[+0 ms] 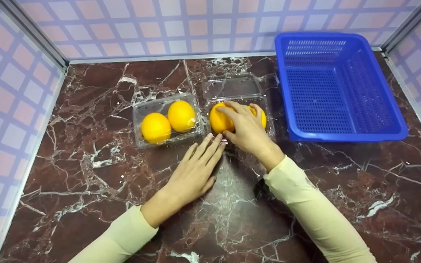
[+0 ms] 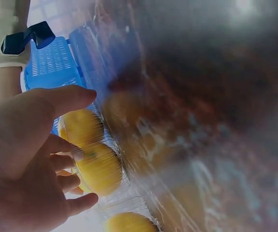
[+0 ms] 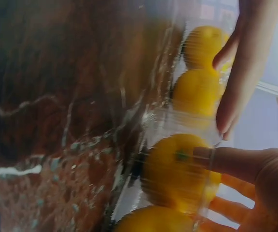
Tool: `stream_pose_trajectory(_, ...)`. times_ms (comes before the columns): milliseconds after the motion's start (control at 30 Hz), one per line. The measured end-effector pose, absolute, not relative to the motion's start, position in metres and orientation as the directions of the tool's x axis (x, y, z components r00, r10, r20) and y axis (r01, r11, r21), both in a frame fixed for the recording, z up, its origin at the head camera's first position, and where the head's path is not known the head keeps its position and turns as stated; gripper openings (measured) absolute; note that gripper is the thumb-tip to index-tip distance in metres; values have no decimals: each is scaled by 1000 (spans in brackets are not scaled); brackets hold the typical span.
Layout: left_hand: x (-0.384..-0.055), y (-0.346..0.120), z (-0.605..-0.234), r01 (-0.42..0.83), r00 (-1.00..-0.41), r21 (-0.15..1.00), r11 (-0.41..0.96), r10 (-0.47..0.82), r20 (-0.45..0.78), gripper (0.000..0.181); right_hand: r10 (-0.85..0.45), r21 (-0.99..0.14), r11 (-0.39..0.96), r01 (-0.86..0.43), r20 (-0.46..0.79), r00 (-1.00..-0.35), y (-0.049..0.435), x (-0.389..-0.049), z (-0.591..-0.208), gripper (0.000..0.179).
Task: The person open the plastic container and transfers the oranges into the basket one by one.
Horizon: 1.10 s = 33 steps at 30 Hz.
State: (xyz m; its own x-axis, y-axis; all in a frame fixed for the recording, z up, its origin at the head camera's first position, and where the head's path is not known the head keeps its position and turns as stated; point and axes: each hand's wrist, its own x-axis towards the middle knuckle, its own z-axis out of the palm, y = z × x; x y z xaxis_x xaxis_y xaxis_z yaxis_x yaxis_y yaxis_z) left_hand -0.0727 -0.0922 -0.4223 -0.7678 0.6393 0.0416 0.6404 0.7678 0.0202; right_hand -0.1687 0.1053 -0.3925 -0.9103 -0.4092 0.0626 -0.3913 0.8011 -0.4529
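My right hand (image 1: pixel 249 131) reaches over a clear plastic clamshell box (image 1: pixel 270 133), its hinged lid (image 1: pixel 232 87) folded back. Its thumb and fingers curl round the left orange (image 1: pixel 217 120) in that box; the right orange (image 1: pixel 264 118) is partly hidden under the hand. In the right wrist view, the thumb lies on the orange (image 3: pixel 170 171) near its green stem spot. My left hand (image 1: pixel 196 171) is palm down with long straight fingers, fingertips right at the box's front edge. A second clear box (image 1: pixel 136 124), holding two oranges, stands just left.
A blue perforated plastic basket (image 1: pixel 294 91) stands at the right, close beside the open box. Patterned panels (image 1: pixel 181 29) enclose the back and sides of the dark red marbled table (image 1: pixel 97 204).
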Motion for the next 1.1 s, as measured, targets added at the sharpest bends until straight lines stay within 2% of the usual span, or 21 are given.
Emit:
stream_pose_trajectory(133, -74, -92, -424, 632, -775, 28, 774, 631, 38, 91, -403, -417, 815, -402, 92, -911, 105, -172, -394, 68)
stream_pose_trajectory(500, -75, -94, -427, 630, -777, 91, 771, 628, 48, 88, -390, -362, 847, -389, 73, -918, 97, -179, -394, 66)
stream_pose_trajectory(1100, -75, -93, -425, 629, -777, 81, 773, 627, 45, 90, -404, -303, 858, -414, 98, -909, 97, -180, -399, 63)
